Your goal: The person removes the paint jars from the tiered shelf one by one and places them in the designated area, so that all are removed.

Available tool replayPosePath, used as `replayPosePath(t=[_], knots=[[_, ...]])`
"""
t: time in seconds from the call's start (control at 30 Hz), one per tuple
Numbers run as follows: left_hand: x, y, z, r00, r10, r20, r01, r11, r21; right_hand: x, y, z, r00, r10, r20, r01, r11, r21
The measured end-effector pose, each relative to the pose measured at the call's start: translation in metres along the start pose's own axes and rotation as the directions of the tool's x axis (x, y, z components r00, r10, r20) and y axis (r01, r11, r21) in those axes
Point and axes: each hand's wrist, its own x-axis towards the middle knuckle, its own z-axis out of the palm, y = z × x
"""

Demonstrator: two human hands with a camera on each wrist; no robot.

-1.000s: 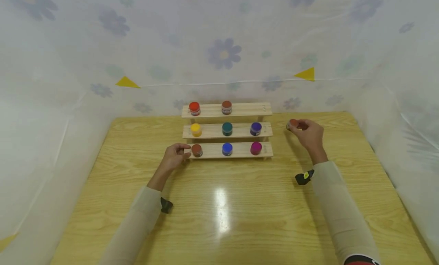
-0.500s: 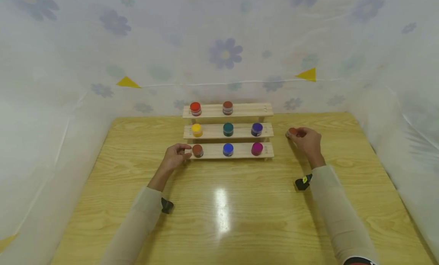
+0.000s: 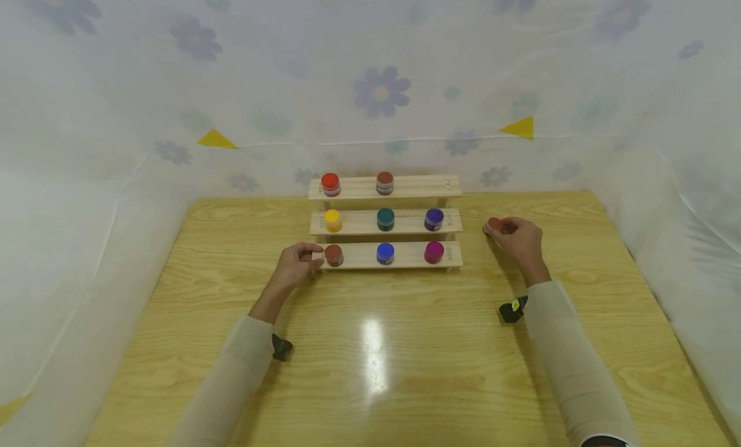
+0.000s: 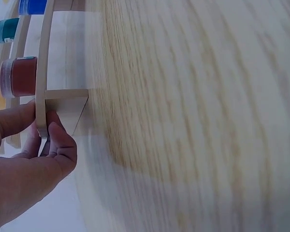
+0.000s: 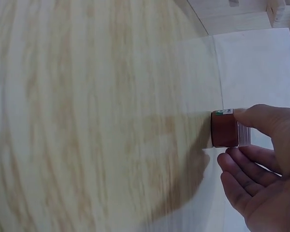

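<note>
A three-tier wooden rack (image 3: 359,222) holds small paint jars with coloured lids. At its left end my left hand (image 3: 295,265) pinches the lowest board (image 4: 40,108) between thumb and fingers. Just beside that hand, a brown paint jar (image 3: 333,255) sits on the same board. Right of the rack, my right hand (image 3: 523,239) holds another brown paint jar (image 5: 224,129) between thumb and index finger. The jar is upright, its base at or very near the tabletop; contact is hard to tell. In the right wrist view the other fingers curve loosely below it.
On the top board stand a red jar (image 3: 330,184) and a brown jar (image 3: 384,183). Yellow (image 3: 332,220), green (image 3: 385,219) and purple (image 3: 434,219) jars occupy the middle one. Blue (image 3: 384,253) and magenta (image 3: 434,252) jars share the lowest. Flowered sheeting (image 3: 289,100) surrounds the table (image 3: 370,344).
My right hand has come down and slightly toward me with the brown paint jar, then almost stopped. The left hand keeps its place on the rack.
</note>
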Motion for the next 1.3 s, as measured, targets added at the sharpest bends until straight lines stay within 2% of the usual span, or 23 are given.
replayPosePath(t=[0.23,0.4,0.57,0.8,0.97,1.3], knots=[[-0.002,0.002,0.000,1.000,-0.008,-0.009,0.008,1.000,-0.002,-0.001,-0.001,-0.007,0.994,0.050,0.094,-0.054,0.998,0.043],[-0.002,0.002,-0.001,1.000,-0.006,-0.007,0.006,1.000,0.005,-0.001,-0.007,-0.019,0.992,0.033,0.121,-0.041,0.997,0.061],[-0.002,0.003,0.000,1.000,-0.009,-0.009,0.009,1.000,0.007,0.001,-0.018,-0.030,0.996,-0.001,0.088,-0.003,0.999,0.036],[-0.002,0.002,-0.001,1.000,-0.008,-0.001,0.008,1.000,0.019,0.006,-0.037,-0.035,0.996,-0.087,-0.028,0.088,0.996,0.031],[-0.003,0.003,-0.001,1.000,0.000,0.003,0.000,1.000,0.017,0.012,-0.054,-0.035,0.990,-0.113,-0.084,0.121,0.988,0.097],[-0.004,0.003,0.000,1.000,0.006,0.006,-0.006,1.000,0.020,0.022,-0.093,-0.030,0.979,-0.153,-0.134,0.177,0.967,0.183]])
